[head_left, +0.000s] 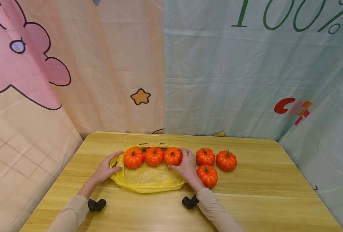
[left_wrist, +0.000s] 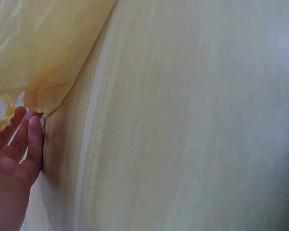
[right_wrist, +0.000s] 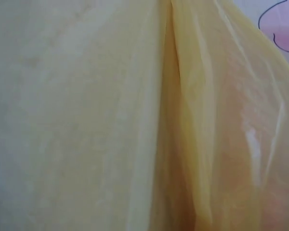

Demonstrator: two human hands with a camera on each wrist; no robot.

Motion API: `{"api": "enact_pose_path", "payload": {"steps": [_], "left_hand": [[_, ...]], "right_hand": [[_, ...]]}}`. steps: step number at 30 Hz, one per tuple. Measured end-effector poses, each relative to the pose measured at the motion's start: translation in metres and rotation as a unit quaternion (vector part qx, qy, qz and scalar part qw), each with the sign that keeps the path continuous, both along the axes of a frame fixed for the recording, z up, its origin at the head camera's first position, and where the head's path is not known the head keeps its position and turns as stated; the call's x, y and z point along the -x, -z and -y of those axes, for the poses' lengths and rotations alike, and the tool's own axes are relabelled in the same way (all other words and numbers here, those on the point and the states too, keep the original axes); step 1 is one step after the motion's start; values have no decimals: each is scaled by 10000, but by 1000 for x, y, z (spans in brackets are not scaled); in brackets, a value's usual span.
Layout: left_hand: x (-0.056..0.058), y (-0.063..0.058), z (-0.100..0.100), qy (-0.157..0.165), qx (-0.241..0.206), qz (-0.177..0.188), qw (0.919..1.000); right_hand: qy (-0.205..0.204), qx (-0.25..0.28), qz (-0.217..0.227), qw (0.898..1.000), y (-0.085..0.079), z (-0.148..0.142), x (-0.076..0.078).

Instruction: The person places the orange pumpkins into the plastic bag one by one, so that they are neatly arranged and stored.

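A yellow plastic bag [head_left: 151,180] lies spread on the table, its mouth facing up. Three small orange pumpkins sit in a row along its far side: a left one [head_left: 133,158], a middle one [head_left: 154,157] and a right one [head_left: 172,156]. My right hand [head_left: 187,166] grips the right pumpkin, thumb in front and fingers behind. At the bag's left edge, my left hand [head_left: 105,169] touches the plastic with thumb and fingers spread apart. The left wrist view shows its fingers [left_wrist: 34,139] fairly straight beneath the bag. Only yellow plastic [right_wrist: 188,120] and table fill the right wrist view.
Three more pumpkins stand right of the bag: one at the back [head_left: 205,157], one farther right [head_left: 226,160] and one nearer [head_left: 207,176], close to my right wrist. The wooden table [head_left: 261,199] ends at printed curtains [head_left: 217,80]. A black wrist device [head_left: 96,205] sits by each sleeve.
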State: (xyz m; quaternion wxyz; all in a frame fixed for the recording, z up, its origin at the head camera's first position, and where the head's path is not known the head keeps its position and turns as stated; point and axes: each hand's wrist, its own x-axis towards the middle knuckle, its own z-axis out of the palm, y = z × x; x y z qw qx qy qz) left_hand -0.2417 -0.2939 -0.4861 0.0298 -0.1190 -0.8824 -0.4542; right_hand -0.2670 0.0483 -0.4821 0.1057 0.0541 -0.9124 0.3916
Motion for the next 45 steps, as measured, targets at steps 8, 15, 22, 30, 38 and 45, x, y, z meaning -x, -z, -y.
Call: {"api": "enact_pose_path", "payload": {"steps": [8, 15, 22, 30, 38, 45], "left_hand": [[-1, 1, 1, -89, 22, 4, 10000], [1, 4, 4, -77, 122, 87, 9999], [1, 4, 4, -23, 10, 148, 9999], [1, 4, 4, -24, -6, 168, 9999], [2, 3, 4, -18, -39, 168, 9998], [2, 2, 4, 3, -33, 205, 9998]], "right_hand": [[-8, -212, -120, 9997, -2, 0, -9], [-303, -193, -572, 9977, -13, -2, -23], [-616, -172, -1365, 9886, -23, -12, -34], [-661, -74, -2365, 9694, -33, -33, -41], [-458, 88, -2978, 9535, -37, -59, -47], [-288, 84, -2990, 9538, -36, -82, -56]]}}
